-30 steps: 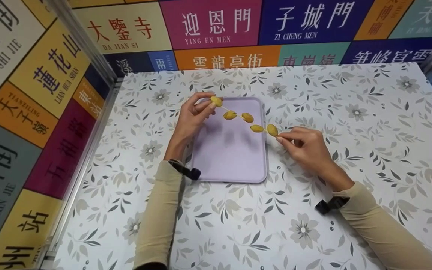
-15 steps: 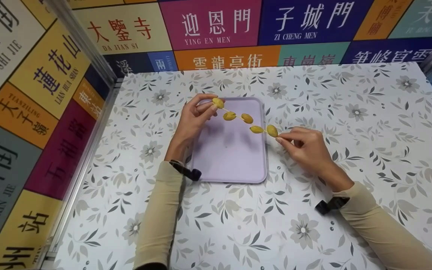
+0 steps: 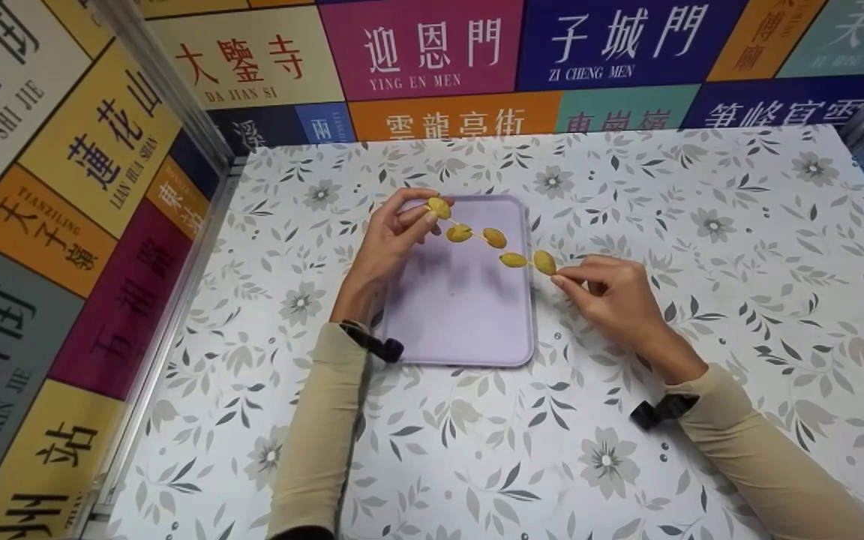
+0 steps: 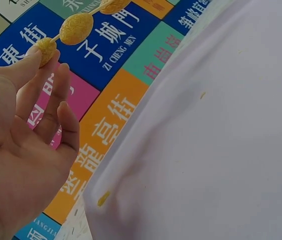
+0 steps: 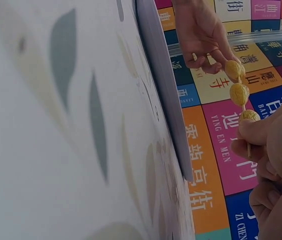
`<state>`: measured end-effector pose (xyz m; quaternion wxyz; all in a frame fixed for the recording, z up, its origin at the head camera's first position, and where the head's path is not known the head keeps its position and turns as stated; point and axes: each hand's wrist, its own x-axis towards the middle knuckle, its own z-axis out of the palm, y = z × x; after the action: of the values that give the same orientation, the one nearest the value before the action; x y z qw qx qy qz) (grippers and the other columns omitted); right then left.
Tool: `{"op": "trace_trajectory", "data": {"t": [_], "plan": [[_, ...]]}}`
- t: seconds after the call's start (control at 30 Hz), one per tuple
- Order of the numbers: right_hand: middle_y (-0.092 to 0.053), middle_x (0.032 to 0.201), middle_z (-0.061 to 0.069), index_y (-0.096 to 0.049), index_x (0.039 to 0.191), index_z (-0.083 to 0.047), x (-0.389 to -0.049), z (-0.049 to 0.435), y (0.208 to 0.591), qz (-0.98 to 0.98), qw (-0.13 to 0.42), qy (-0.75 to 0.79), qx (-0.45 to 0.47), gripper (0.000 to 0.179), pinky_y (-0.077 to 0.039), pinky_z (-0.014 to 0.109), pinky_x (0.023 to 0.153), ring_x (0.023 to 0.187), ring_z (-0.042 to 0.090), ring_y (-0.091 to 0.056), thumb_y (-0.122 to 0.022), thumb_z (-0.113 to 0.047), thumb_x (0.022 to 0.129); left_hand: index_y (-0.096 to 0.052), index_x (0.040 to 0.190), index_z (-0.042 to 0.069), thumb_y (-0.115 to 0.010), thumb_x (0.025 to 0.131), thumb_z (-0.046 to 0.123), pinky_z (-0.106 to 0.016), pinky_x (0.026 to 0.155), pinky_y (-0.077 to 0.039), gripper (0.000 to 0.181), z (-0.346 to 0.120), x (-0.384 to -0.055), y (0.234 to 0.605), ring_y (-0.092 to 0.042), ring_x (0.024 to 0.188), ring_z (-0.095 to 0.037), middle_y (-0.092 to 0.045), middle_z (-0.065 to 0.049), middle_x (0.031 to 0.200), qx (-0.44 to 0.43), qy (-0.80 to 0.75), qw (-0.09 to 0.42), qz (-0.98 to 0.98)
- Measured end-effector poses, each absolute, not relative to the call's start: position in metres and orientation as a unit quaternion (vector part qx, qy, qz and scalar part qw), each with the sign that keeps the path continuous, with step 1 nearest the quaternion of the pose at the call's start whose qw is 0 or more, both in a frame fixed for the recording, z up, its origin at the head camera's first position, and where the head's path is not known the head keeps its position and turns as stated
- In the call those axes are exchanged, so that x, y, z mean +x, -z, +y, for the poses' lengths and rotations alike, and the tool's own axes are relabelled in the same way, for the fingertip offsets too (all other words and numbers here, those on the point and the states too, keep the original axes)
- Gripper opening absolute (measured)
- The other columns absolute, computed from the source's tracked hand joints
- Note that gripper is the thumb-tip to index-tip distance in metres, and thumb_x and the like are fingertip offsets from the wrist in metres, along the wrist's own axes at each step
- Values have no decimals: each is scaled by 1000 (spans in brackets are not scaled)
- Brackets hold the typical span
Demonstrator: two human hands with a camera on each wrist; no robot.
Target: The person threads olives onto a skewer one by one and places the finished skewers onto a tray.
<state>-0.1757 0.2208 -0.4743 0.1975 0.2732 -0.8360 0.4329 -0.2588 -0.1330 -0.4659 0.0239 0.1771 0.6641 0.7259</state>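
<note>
A thin pale skewer with several wrinkled yellow oval pieces (image 3: 495, 238) on it stretches between my two hands, above the lilac tray (image 3: 469, 330). At its upper left end, my left hand (image 3: 391, 234) pinches the end piece (image 4: 46, 51) between thumb and forefinger; the other fingers are loosely bent. My right hand (image 3: 616, 296) pinches the lower right end, just beyond the tray's right edge. In the right wrist view, a short stick tip (image 5: 249, 150) pokes out below the right thumb, near a yellow piece (image 5: 249, 115).
A small yellow scrap (image 4: 103, 198) lies on the tray near its edge in the left wrist view. The tray rests on a table covered in a floral print (image 3: 604, 457). Panels with large lettering (image 3: 432, 49) stand behind and at the left.
My left hand has shifted slightly right and down, its end piece coming a little closer to the neighbouring one. The right hand has stayed almost still.
</note>
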Motion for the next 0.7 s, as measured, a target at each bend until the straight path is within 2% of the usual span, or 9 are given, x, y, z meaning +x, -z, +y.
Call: {"op": "trace_trajectory", "data": {"t": [0.3, 0.47, 0.7], "plan": [[-70, 72, -2, -88, 101, -10, -177, 223, 476, -842, 197, -420, 277, 10, -35, 16, 54, 59, 4, -47, -87, -7, 92, -65, 135, 17, -72, 106, 27, -31, 79, -43, 31, -131, -257, 466, -72, 98, -27, -76, -9, 137, 165, -728, 41, 664], [-71, 73, -4, -89, 101, -11, -176, 222, 475, -841, 198, -424, 272, 10, -35, 16, 54, 59, 5, -47, -86, -7, 92, -63, 137, 15, -70, 107, 27, -31, 78, -43, 33, -132, -258, 468, -73, 99, -28, -77, -8, 137, 186, -717, 35, 671], [-74, 77, -4, -88, 102, -11, -176, 223, 476, -841, 192, -428, 270, 11, -36, 15, 55, 60, 5, -49, -87, -7, 92, -63, 137, 17, -69, 109, 27, -31, 77, -43, 31, -131, -258, 469, -72, 101, -28, -78, -4, 135, 196, -706, 38, 679]]}}
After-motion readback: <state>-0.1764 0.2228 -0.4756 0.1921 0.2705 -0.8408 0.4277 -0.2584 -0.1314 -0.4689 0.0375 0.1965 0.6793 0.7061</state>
